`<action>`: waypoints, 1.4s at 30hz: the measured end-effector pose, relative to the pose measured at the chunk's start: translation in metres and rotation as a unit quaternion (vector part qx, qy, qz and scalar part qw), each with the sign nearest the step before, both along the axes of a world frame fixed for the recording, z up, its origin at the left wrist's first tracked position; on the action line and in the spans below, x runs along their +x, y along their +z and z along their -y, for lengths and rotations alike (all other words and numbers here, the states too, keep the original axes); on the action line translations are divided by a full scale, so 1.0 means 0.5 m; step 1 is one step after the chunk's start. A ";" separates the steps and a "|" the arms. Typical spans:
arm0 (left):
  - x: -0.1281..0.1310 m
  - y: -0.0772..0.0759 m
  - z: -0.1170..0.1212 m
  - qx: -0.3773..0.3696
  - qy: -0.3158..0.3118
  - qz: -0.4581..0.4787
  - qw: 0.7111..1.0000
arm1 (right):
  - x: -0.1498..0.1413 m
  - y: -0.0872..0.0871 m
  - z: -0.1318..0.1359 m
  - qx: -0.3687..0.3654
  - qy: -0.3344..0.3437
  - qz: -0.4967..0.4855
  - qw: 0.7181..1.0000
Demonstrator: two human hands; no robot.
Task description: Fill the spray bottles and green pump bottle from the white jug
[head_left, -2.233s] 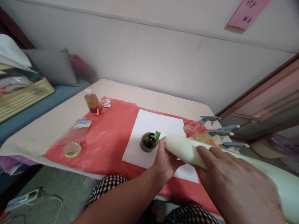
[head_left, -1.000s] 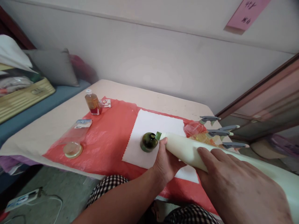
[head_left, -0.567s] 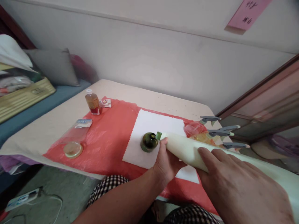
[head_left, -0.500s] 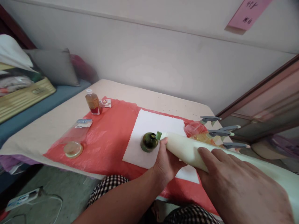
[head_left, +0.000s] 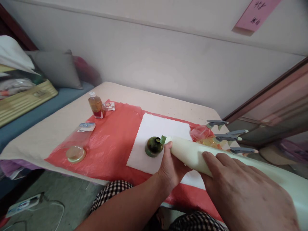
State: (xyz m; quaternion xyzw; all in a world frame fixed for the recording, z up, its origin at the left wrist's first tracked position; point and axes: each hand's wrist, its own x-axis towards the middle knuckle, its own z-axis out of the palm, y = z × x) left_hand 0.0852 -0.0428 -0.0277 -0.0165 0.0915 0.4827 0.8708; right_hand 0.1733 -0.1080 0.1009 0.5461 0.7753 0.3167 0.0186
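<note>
A large pale green bottle (head_left: pixel 189 151) lies tilted almost level across my two hands, its neck pointing left. My left hand (head_left: pixel 170 170) grips it from below near the neck, thumb on the near side. Farther back, my right hand (head_left: pixel 247 192) is wrapped over the bottle's body. The small green tip (head_left: pixel 163 140) of the bottle is beside the opening of a squat dark green bottle (head_left: pixel 153 148); whether they touch, I cannot tell. That dark bottle stands uncapped on a white cloth (head_left: pixel 160 123) with a zigzag edge. No liquid stream is visible.
Red plastic sheeting (head_left: pixel 113 141) covers part of the table. On the left are an amber bottle (head_left: pixel 96 106), a clear packet (head_left: pixel 85 128) and a round clear lid (head_left: pixel 75 154). Several grey-handled spray or pump tops (head_left: pixel 227 138) stand at the right, behind the pale bottle.
My right hand has shifted very slightly to the left along the pale green bottle. Otherwise both bottles and my left hand stay where they were.
</note>
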 end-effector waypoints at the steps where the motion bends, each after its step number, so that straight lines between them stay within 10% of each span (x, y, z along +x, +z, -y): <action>1: 0.000 0.000 0.000 0.000 0.000 0.001 1.000 | -0.001 0.000 0.000 0.003 -0.002 0.000 1.000; 42: 0.010 -0.006 -0.003 0.018 0.011 0.027 0.999 | -0.014 0.010 0.007 0.000 0.003 -0.002 1.000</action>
